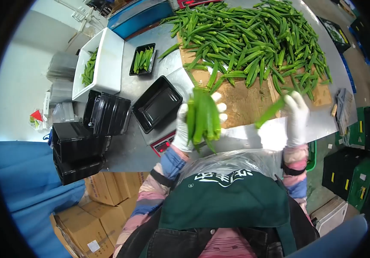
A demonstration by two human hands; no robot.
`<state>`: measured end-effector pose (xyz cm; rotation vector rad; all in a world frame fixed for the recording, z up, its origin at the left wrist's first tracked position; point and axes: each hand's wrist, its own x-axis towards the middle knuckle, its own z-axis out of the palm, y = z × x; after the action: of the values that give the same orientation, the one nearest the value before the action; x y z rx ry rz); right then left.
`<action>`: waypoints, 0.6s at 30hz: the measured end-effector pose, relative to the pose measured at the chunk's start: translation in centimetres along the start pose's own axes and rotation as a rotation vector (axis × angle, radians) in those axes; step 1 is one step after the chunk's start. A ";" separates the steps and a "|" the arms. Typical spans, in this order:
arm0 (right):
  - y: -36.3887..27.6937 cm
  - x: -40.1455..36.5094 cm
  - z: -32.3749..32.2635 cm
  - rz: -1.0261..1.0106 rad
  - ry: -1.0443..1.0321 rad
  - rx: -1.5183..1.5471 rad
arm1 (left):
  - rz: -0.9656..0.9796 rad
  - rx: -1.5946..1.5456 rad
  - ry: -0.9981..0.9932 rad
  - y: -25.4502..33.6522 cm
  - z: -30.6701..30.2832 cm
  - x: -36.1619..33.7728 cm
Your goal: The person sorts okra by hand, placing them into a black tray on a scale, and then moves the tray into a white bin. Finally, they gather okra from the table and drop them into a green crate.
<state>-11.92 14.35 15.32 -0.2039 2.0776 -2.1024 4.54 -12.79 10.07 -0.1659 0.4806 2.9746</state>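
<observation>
Okra bunch (203,116) in left hand's (187,122) closed grip, single pod (270,112) pinched in right (296,118)

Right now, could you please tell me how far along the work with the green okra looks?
Looks done: the small black plastic tray holds okra. In hand: the left hand grips a green okra bundle, the right hand one green pod. Apparently left: the large green okra pile and the empty, bigger black plastic tray.
</observation>
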 end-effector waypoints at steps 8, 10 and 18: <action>4.5 -8.0 -27.7 0.365 0.208 -1.102 | 0.227 0.562 0.181 14.8 3.3 -6.5; 6.0 -9.7 -29.3 0.375 0.326 -1.090 | 0.251 0.727 0.348 16.4 4.0 -7.5; 13.2 -0.8 -20.2 0.250 0.138 -0.624 | 0.119 1.967 0.639 16.3 -4.1 -6.0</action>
<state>-15.21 34.06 1.85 0.1226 2.6225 -1.3155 8.51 -30.10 11.97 -0.7309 2.8656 1.1432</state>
